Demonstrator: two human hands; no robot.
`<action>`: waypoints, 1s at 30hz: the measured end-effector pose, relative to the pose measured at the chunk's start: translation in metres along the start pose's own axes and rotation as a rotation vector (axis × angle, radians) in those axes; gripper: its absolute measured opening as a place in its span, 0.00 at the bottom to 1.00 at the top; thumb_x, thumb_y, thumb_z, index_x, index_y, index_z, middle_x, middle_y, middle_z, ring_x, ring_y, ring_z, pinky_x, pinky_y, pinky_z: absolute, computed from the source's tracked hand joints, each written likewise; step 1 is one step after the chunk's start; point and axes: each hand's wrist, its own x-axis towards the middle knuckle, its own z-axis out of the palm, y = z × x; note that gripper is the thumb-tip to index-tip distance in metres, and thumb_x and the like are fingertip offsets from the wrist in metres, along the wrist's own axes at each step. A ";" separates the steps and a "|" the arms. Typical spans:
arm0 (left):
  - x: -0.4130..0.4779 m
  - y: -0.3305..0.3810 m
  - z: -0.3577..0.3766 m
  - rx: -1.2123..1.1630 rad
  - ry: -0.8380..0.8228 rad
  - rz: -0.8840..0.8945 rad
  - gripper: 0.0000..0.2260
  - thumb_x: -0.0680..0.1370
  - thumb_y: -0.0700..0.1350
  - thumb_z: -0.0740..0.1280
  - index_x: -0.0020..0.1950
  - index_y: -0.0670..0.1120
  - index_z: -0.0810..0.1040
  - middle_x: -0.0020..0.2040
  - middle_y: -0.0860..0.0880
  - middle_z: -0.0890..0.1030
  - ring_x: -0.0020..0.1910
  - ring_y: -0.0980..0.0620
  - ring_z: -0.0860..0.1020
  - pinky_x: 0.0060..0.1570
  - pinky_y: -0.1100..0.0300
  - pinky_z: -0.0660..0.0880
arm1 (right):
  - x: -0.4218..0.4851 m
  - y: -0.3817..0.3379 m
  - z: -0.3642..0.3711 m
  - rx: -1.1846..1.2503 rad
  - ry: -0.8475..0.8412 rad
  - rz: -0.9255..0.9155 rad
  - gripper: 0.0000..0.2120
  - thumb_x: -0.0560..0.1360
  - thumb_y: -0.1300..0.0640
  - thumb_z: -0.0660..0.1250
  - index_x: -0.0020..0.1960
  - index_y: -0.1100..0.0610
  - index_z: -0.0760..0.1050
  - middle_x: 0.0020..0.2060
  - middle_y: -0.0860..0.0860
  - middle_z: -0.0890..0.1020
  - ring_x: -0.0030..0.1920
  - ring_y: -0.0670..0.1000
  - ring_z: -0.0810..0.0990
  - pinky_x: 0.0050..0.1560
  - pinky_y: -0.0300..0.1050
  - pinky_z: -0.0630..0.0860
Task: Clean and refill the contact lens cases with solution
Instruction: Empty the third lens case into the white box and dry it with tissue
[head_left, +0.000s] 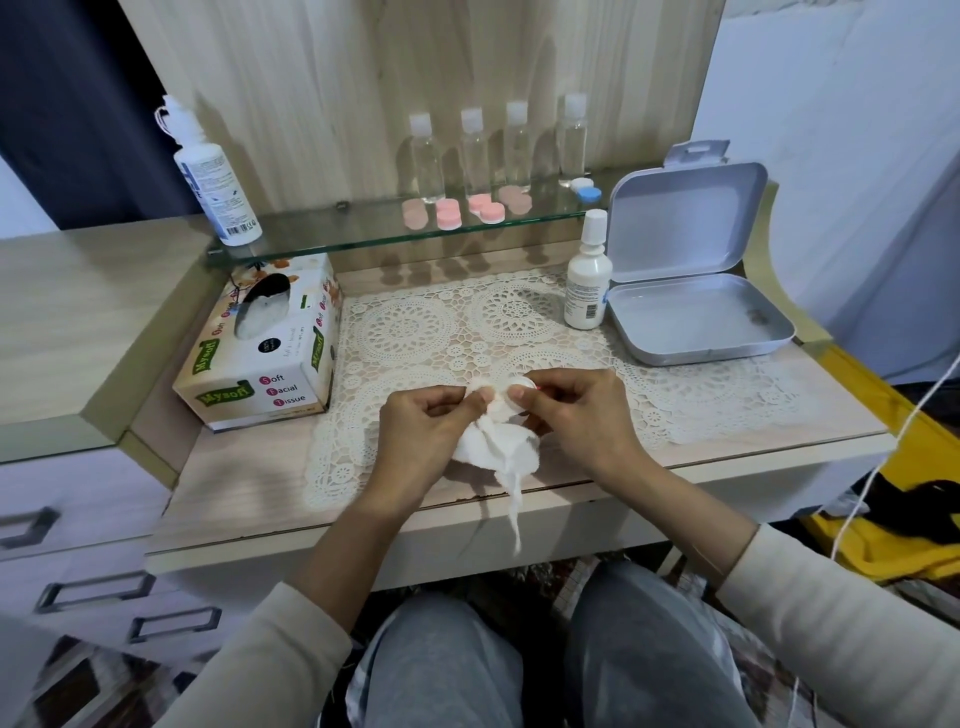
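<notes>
Both hands work over the front edge of the desk (234, 493), above a lace mat (415, 332). The right hand (571, 410) holds a small white case (514, 394), its fingers (535, 400) curled and pinching the case at its rim. The left hand (421, 421) pinches a crumpled tissue (493, 452) with bent fingers and presses it against the case. The rest of the tissue hangs below the hands, with one twisted strip trailing past the desk's front edge. A speck of pink shows beside the right fingertips; I cannot tell what it is.

A tissue box (260, 348) sits at the desk's left edge, touching the mat. Near the back right a small bottle (587, 280) stands upright and capped, just beside an open tin (696, 317) at the right edge, whose lid is tipped back.

A glass shelf (337, 234) runs along the back of the desk. At its left end stands a big bottle (213, 176), labelled and capped. Four clear bottles (474, 150) stand in a row along the middle and right of the shelf. In front of them lie pink cases (449, 214), and a blue-and-white case (586, 191) lies at the right end.
</notes>
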 end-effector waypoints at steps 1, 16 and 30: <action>0.001 0.000 -0.001 -0.032 -0.012 -0.021 0.07 0.71 0.44 0.71 0.42 0.40 0.83 0.37 0.47 0.84 0.37 0.49 0.83 0.33 0.52 0.80 | 0.000 0.000 0.000 0.003 -0.002 0.009 0.02 0.69 0.62 0.73 0.41 0.59 0.83 0.32 0.55 0.83 0.31 0.51 0.81 0.37 0.47 0.80; -0.001 -0.004 -0.008 -0.311 -0.176 -0.007 0.16 0.68 0.35 0.70 0.55 0.42 0.79 0.46 0.45 0.84 0.46 0.51 0.82 0.43 0.61 0.78 | -0.002 -0.008 -0.002 0.276 -0.081 0.174 0.13 0.69 0.60 0.73 0.51 0.64 0.77 0.31 0.55 0.82 0.27 0.47 0.79 0.30 0.40 0.77; -0.005 -0.001 0.001 -0.401 -0.136 -0.055 0.14 0.65 0.47 0.69 0.49 0.46 0.81 0.44 0.49 0.85 0.47 0.53 0.82 0.46 0.62 0.79 | -0.009 -0.007 0.007 0.091 -0.118 0.186 0.18 0.62 0.66 0.77 0.45 0.58 0.72 0.31 0.55 0.78 0.38 0.54 0.79 0.45 0.48 0.77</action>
